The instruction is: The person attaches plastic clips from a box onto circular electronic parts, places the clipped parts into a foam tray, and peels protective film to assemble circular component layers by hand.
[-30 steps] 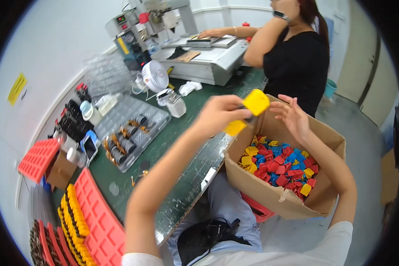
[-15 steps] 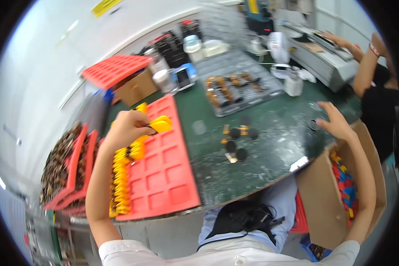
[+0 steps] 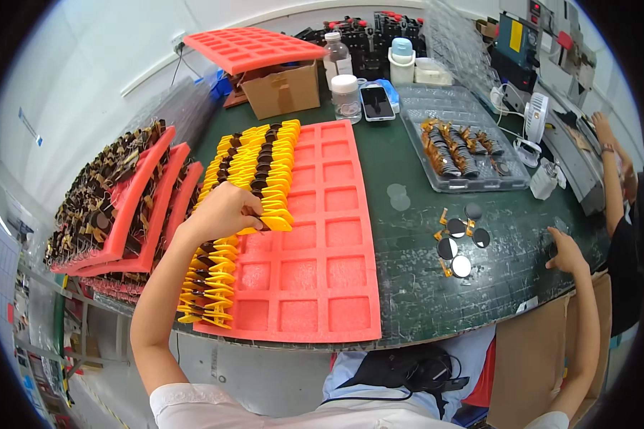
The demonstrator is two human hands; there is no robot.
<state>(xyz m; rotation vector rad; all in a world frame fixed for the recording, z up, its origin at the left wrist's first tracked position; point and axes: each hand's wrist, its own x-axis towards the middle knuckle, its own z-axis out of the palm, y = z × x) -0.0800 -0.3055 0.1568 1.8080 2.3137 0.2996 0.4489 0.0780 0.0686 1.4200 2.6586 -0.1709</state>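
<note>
- While the left hand (image 3: 229, 212) bends over the red foam tray (image 3: 354, 250), its thumb and forefinger are pinched together on a yellow clip (image 3: 277, 220), with the other fingers curled in.
- That clip sits at the near end of a column of yellow clips (image 3: 283, 154), above the tray's left part; whether it touches the tray is hidden.
- Dark pieces show between the standing clips, and another group of clips (image 3: 211, 275) runs down the tray's left edge toward the person.
- The tray's square pockets to the right of the clips lie bare.
- The right hand (image 3: 569, 254) is at the right of the green table (image 3: 408, 300), thumb and fingers parted, with nothing visible in its grasp; whether it touches the surface I cannot tell.
- Just below its forearm stands an open cardboard box (image 3: 526, 357).
- Between the two hands lie several round discs (image 3: 447, 249), dark or pale, some with gold-coloured tabs.
- Behind them, a clear plastic case (image 3: 444, 107) holds rows of similar discs, with a phone (image 3: 377, 102) beside it.
</note>
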